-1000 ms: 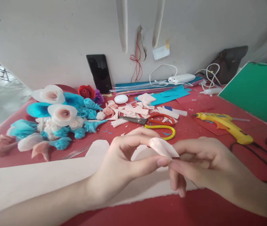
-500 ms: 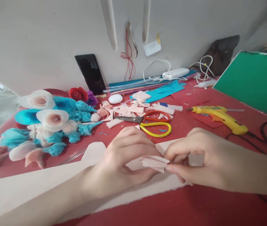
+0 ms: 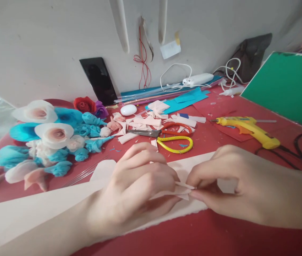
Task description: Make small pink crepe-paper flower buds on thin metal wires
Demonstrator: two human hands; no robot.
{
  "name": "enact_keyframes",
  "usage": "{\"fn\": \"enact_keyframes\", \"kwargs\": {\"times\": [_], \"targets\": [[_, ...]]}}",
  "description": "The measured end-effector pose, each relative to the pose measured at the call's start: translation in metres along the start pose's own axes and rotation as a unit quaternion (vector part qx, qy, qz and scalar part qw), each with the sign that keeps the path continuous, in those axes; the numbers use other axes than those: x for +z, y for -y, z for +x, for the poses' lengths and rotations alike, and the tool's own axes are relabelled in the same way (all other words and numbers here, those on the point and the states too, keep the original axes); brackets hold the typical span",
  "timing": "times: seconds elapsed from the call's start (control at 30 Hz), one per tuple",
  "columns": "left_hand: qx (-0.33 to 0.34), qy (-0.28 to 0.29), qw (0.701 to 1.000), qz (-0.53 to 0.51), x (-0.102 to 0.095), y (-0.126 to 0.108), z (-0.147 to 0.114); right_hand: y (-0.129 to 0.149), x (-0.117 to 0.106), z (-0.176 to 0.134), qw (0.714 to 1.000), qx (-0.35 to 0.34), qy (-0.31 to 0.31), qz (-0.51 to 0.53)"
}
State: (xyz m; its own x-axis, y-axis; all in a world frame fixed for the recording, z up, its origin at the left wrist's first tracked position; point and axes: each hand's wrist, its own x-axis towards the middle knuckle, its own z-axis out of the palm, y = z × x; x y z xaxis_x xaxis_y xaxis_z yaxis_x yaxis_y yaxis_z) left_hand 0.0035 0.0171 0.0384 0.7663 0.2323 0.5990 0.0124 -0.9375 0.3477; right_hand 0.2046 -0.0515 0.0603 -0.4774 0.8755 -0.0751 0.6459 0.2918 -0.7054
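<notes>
Between my hands is a small folded piece of pale pink crepe paper (image 3: 183,196). My left hand (image 3: 140,188) is closed around most of it, and its fingers hide much of the paper. The thumb and fingertips of my right hand (image 3: 228,188) pinch the paper's right end. Beneath both hands lies a large pale pink paper sheet (image 3: 47,209) on the red table (image 3: 183,236). Just beyond my left hand rest scissors (image 3: 164,134) with one red and one yellow handle loop, beside pale pink paper scraps (image 3: 147,122).
Crepe paper flowers (image 3: 57,134) in blue, white and pink crowd the left side, near thin wires (image 3: 83,175). A yellow glue gun (image 3: 249,128) with a black cord lies at right, before a green board (image 3: 286,89). A black phone (image 3: 99,80) leans on the wall.
My left fingers have closed down over the folded paper, covering more of it. My right hand keeps its pinch at the right end. The whole view has shifted slightly.
</notes>
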Motion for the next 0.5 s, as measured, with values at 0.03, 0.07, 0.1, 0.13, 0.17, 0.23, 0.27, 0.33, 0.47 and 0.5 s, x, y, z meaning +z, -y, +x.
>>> {"fn": "enact_keyframes", "kwargs": {"times": [0.03,0.07,0.1,0.13,0.17,0.23,0.27,0.33,0.47,0.5], "targets": [[0.009,-0.012,1.0,-0.002,0.0005,-0.001,0.0002,0.0,-0.0003,-0.0005,1.0,0.004,0.003,-0.001],[0.019,-0.023,1.0,-0.002,0.0009,-0.0017,0.0004,0.0,-0.0007,-0.0008,1.0,0.01,0.005,-0.002],[0.029,-0.031,0.999,-0.001,0.0011,-0.0022,0.0006,-0.0002,-0.0012,-0.001,1.0,0.016,0.009,-0.003],[0.036,-0.035,0.999,0.001,0.0011,-0.0025,0.0007,-0.0004,-0.0016,-0.0011,1.0,0.02,0.012,-0.005],[0.036,-0.03,0.999,0.003,0.001,-0.0027,0.0009,-0.0005,-0.0021,-0.0012,1.0,0.022,0.016,-0.007],[0.026,-0.019,0.999,0.01,0.0004,-0.0028,0.0012,-0.0008,-0.0027,-0.0014,1.0,0.019,0.019,-0.011],[0.021,-0.017,1.0,0.015,0.0001,-0.0029,0.0012,-0.0008,-0.0029,-0.0017,1.0,0.019,0.019,-0.013],[0.016,-0.018,0.999,0.026,-0.0005,-0.0027,0.0011,-0.0009,-0.0031,-0.0026,1.0,0.018,0.014,-0.015],[0.028,-0.02,0.999,0.037,0.0002,0.0,-0.0007,-0.002,-0.0033,-0.0046,1.0,0.023,0.011,-0.018],[0.031,-0.022,0.999,0.035,0.0007,0.001,-0.0013,-0.0024,-0.0033,-0.0049,0.999,0.024,0.011,-0.023]]}}
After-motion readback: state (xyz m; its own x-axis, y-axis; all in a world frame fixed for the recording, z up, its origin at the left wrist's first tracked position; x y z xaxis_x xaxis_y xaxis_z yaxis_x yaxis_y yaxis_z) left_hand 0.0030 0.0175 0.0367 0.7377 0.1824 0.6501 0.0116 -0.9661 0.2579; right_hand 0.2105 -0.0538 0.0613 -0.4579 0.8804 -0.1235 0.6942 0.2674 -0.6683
